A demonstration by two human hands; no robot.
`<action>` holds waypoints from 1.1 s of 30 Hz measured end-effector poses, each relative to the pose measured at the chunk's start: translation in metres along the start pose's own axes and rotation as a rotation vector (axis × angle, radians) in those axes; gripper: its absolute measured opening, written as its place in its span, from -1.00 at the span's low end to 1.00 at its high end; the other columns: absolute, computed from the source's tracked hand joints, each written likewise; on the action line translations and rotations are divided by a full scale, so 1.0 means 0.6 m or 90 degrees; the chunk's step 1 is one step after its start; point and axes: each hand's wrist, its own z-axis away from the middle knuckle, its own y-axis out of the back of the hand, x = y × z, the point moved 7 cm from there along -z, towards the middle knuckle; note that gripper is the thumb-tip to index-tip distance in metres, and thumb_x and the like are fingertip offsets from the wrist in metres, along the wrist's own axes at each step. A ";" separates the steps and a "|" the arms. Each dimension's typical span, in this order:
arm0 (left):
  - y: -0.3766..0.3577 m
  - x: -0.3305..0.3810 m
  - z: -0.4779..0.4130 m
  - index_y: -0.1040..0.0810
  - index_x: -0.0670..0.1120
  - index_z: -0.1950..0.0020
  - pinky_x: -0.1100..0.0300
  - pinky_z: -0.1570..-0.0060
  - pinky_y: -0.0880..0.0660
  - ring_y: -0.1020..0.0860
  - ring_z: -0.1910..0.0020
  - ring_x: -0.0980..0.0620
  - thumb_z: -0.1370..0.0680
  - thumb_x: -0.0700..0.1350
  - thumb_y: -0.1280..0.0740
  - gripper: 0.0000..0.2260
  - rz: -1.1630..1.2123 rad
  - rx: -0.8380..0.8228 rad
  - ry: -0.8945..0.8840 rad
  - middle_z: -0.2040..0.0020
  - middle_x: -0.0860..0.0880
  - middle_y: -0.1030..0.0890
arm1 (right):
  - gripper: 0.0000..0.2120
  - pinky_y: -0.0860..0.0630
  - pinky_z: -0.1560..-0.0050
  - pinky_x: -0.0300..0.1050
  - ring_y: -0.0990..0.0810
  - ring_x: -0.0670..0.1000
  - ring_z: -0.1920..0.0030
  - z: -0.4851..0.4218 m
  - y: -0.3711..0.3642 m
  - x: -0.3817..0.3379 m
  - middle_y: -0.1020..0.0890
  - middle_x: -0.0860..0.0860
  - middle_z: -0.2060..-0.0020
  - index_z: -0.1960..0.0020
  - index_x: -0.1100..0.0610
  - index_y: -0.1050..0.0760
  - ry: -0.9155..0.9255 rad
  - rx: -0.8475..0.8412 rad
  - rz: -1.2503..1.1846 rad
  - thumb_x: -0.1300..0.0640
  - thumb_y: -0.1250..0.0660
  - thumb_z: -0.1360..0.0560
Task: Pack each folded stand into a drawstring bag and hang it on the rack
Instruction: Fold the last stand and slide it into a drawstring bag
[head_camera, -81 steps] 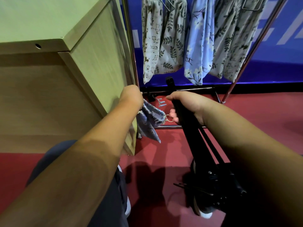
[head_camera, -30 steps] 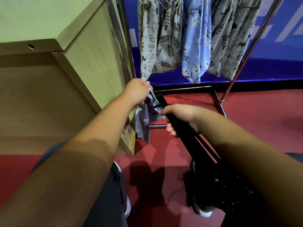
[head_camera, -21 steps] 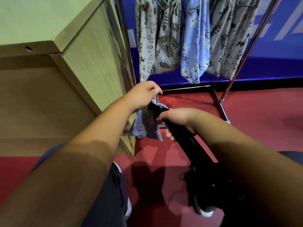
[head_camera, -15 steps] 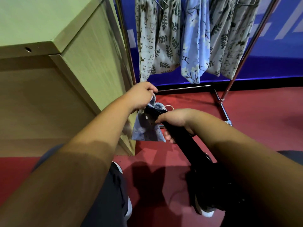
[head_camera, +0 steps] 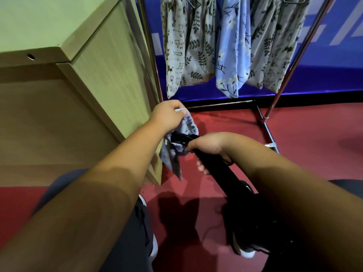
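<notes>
Stand (head_camera: 220, 173) tip had entered bag (head_camera: 171, 156) mouth; left hand (head_camera: 169, 115) pinched rim, right hand (head_camera: 209, 147) gripped shaft. Risk: tip snagging fabric if rim slipped loose

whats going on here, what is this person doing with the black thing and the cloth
A person is packing a folded black stand into a small blue drawstring bag. The left hand holds the bag up by its mouth, while the right hand grips the stand with its tip at the opening. Most of the stand is outside the bag. Behind, patterned bags hang on a metal rack, beside a wooden cabinet.
</notes>
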 end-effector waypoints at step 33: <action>-0.042 0.040 0.024 -0.75 -0.01 0.03 0.24 0.07 -0.47 -0.65 0.04 0.07 -0.63 -0.10 -0.39 -0.87 -0.015 -0.010 -0.011 0.03 0.04 -0.74 | -0.91 -0.71 -0.14 0.24 -0.70 0.10 0.18 -0.010 0.057 -0.021 -0.69 0.09 0.26 0.02 0.17 -0.56 0.101 0.109 -0.146 0.28 -0.30 -0.63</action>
